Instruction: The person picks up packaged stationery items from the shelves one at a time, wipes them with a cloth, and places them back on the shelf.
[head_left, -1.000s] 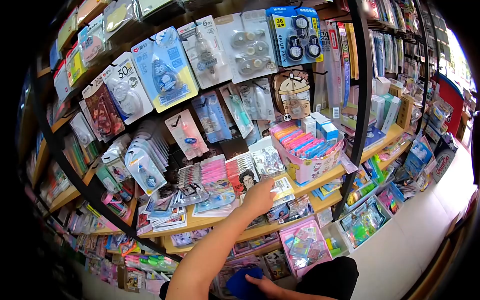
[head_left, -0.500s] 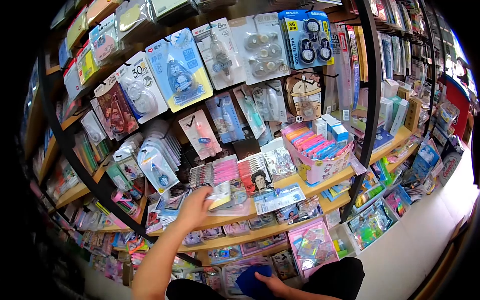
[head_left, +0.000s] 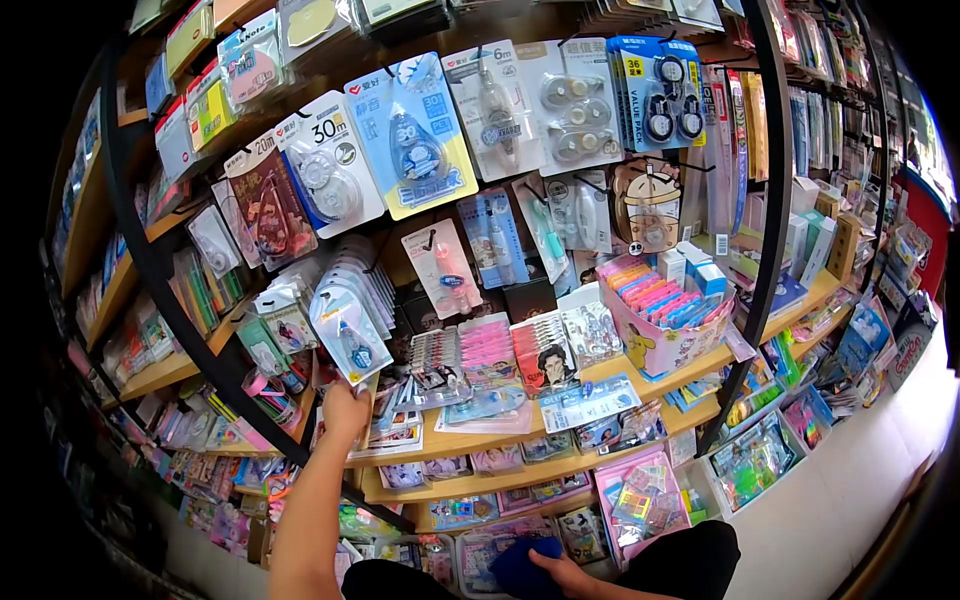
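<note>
My left hand [head_left: 346, 412] reaches to the front left of the wooden shelf, just under a hanging row of correction tape packs [head_left: 350, 335]. Its fingers are closed on a thin flat packet [head_left: 370, 394], of which only a pale yellowish edge shows. To the right of this hand lie blister packs of small items [head_left: 438, 370] and a clear pack [head_left: 480, 405]. Low in front of my dark-trousered knees, my right hand [head_left: 562, 572] grips a dark blue cloth [head_left: 525, 568].
A pink basket [head_left: 655, 345] of colourful packets stands on the shelf at the right. Black uprights [head_left: 765, 230] frame the rack. More carded tape packs [head_left: 415, 140] hang above. Bins of small goods [head_left: 645, 500] sit lower, beside the pale floor [head_left: 830, 500].
My left hand has moved left with the flat packet, from the middle of the shelf to below the hanging packs. The view has shifted slightly left. My right hand still holds the blue cloth.
</note>
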